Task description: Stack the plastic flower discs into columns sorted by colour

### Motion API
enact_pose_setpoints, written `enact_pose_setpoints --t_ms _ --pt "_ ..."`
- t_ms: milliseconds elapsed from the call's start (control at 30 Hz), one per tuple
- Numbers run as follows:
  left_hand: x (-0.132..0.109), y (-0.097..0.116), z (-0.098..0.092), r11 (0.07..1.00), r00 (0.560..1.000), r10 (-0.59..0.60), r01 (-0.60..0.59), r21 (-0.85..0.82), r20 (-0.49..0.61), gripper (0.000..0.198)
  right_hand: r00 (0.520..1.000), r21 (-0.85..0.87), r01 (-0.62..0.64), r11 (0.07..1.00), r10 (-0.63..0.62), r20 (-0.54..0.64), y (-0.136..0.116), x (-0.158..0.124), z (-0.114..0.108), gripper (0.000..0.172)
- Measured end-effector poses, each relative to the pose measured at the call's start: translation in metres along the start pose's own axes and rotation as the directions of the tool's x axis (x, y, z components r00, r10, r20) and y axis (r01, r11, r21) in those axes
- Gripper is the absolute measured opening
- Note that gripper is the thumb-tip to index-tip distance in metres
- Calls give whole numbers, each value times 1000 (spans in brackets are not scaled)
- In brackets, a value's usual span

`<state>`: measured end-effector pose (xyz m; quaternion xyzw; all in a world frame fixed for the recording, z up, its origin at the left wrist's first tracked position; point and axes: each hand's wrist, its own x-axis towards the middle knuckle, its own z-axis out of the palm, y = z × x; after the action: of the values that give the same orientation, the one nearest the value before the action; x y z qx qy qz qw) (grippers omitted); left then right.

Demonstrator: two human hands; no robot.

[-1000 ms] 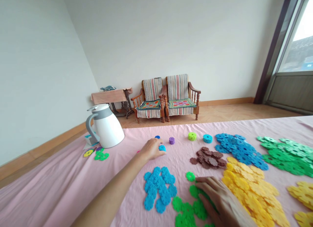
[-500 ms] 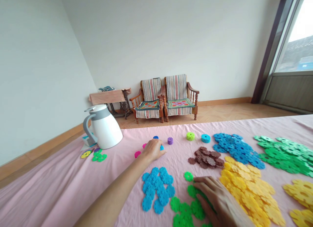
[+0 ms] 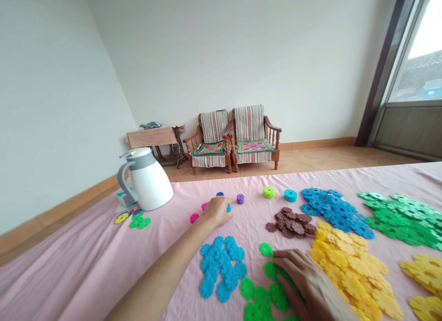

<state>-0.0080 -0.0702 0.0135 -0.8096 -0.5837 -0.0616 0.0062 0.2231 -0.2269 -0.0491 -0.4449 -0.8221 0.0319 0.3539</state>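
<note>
My left hand (image 3: 217, 212) reaches to the far part of the cloth, fingers curled down and closed. Part of a light-blue flower-shaped disc (image 3: 229, 209) shows between its thumb and fingers; the rest is hidden. Around this hand are a dark-blue disc (image 3: 220, 194), a purple stack (image 3: 240, 199) and pink discs (image 3: 194, 218). Nearer me lies a loose pile of light-blue discs (image 3: 223, 265). My right hand (image 3: 307, 279) rests, fingers stretched out, over the edge of the green discs (image 3: 260, 298) and partly covers them. One green disc (image 3: 265, 249) lies just beyond its fingertips.
A white jug (image 3: 152, 185) stands at the left, with several mixed discs (image 3: 140, 222) before it. Brown (image 3: 295, 223), yellow (image 3: 348, 261), blue (image 3: 333, 210) and green piles (image 3: 404, 217) spread to the right. Lime (image 3: 269, 192) and blue stacks (image 3: 290, 195) stand at the back of the pink cloth (image 3: 79, 265).
My left hand has shifted very slightly, its thumb drawn in a little by the light-blue disc. The right hand and the piles stay as they were.
</note>
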Motion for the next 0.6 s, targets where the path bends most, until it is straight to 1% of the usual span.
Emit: enact_pose_setpoints --t_ms 67,200,267,300,333,367,400,467,533,600 --pt "-1 0 -2 1000 1000 0 0 -11 -5 13 1000 2 -5 1000 5 5 0 1 -1 24" --pt "-12 -3 -13 998 999 10 -13 -63 -53 26 1000 2 -2 1000 2 14 1 4 -2 23" --pt "-25 -7 -22 986 997 56 -64 -152 -62 19 1000 1 -1 1000 1 17 1 3 -1 22" --pt "-33 -10 -27 972 995 95 -102 -212 -43 13 1000 0 -1 1000 1 12 1 3 -1 22" --pt "-43 -13 -32 950 987 163 -154 -273 9 9 1000 2 -3 1000 3 2 1 2 0 22" --pt "-53 -16 -37 924 973 222 -190 -331 61 8 1000 4 -6 1000 6 -12 1 1 0 22" --pt "-64 -19 -41 902 959 258 -196 -385 117 11 1000 6 -9 1000 10 -26 1 0 1 22" --pt "-86 -24 -49 873 938 274 -150 -464 213 17 999 8 -17 1000 17 -40 2 -1 3 22" --pt "-107 -26 -54 862 918 303 -149 -484 256 21 1000 8 -20 1000 21 -24 2 -2 4 22" --pt "-126 -25 -56 869 911 301 -140 -476 282 24 1000 4 -18 1000 18 5 3 0 3 22"
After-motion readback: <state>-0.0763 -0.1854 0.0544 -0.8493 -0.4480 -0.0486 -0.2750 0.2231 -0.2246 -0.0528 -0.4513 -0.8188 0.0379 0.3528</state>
